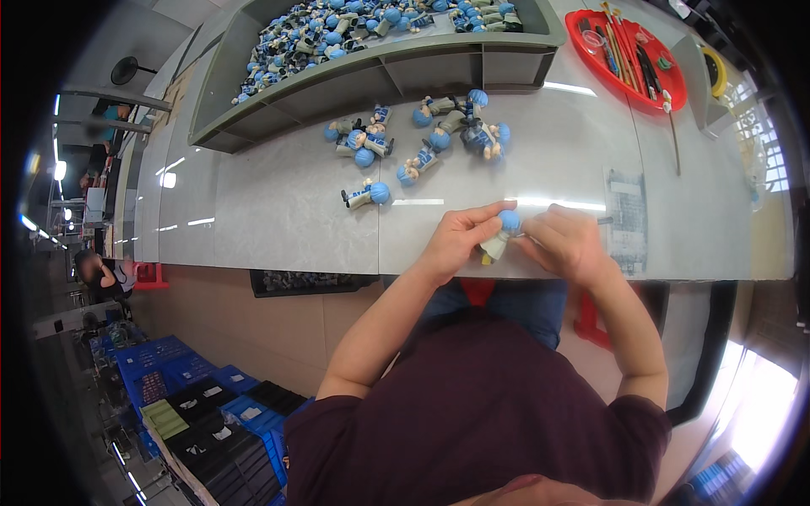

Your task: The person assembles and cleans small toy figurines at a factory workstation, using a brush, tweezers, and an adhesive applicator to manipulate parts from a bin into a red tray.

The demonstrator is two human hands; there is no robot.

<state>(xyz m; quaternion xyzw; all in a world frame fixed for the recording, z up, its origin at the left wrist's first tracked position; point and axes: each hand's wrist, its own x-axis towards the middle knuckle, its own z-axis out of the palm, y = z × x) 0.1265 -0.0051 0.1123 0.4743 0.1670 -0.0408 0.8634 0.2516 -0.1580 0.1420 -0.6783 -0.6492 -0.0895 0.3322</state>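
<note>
Near the table's front edge, my left hand (460, 240) is closed round a small toy figurine (494, 244) with a ribbed blue head, pale body and a yellowish bit at its lower end. My right hand (567, 240) is pinched close beside the figurine's head. It grips a thin stick-like tool (604, 221), whose dark end sticks out behind the hand; its tip is too small to make out. A single figurine (368, 195) in blue and beige lies to the left of my hands. Farther off lie several more figurines (416, 165) in loose groups.
A large grey tray (380, 76) full of similar figurines stands at the back. At the back right, a red oval tray (576, 52) holds brushes and tools, next to a yellow tape roll (717, 72). A dark, worn patch (627, 223) marks the table at right.
</note>
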